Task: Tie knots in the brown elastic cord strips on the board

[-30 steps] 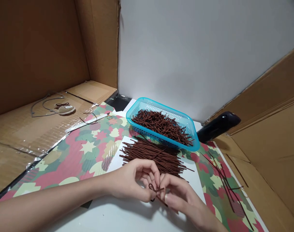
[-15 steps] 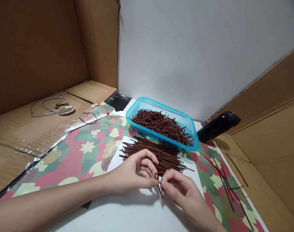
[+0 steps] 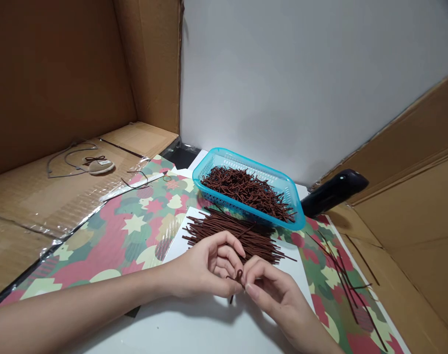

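On the left hand (image 3: 205,268) and the right hand (image 3: 271,290), the fingers are nearly closed, pinching from both sides a short brown cord (image 3: 239,276) bent into a small loop, its tail hanging below the fingertips. The hands work just above the white counter (image 3: 165,329). Just beyond them, a pile of straight cords (image 3: 238,236) lies on a white card (image 3: 180,243) over patterned paper (image 3: 128,236). Farther on, a blue plastic basket (image 3: 227,153) holds a heap of short cords (image 3: 246,191), and loose cords (image 3: 342,285) lie on the paper to the right.
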Action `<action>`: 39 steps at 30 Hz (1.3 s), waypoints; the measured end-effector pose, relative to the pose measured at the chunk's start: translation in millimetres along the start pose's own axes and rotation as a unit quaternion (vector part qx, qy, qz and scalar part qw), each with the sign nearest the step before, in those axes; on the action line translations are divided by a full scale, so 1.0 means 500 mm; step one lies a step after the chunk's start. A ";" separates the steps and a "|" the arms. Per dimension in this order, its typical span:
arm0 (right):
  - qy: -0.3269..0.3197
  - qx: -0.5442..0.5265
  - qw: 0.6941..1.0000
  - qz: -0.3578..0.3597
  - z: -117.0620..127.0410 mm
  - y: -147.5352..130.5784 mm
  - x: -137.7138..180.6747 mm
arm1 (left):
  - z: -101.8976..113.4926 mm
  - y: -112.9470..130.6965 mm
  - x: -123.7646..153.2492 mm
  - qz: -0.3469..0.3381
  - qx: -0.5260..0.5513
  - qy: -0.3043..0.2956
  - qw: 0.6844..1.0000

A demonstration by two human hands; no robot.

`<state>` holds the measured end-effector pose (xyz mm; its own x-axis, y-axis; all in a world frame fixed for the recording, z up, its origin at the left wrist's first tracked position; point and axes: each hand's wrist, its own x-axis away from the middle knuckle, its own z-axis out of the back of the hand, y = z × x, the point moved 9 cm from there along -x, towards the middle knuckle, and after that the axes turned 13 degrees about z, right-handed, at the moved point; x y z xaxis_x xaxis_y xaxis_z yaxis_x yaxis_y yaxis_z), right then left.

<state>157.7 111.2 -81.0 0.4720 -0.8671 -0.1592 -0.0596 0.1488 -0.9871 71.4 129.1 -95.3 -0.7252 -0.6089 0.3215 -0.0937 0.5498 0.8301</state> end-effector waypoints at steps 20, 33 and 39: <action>-0.009 0.081 0.996 -0.022 0.010 0.010 0.008 | -0.003 -0.014 -0.003 0.050 -0.016 -0.011 0.999; -0.044 0.074 0.996 -0.027 -0.017 0.013 0.020 | -0.066 0.050 0.043 -0.145 -0.402 -0.021 0.904; -0.073 0.010 0.997 -0.039 -0.035 0.007 0.022 | -0.074 0.036 0.040 -0.072 -0.310 -0.069 0.945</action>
<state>147.1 94.0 -86.7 0.5971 -0.7985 -0.0769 -0.0005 0.0955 -0.9954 80.5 105.7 -57.1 -0.8216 -0.5478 0.1575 0.1884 -0.0002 0.9821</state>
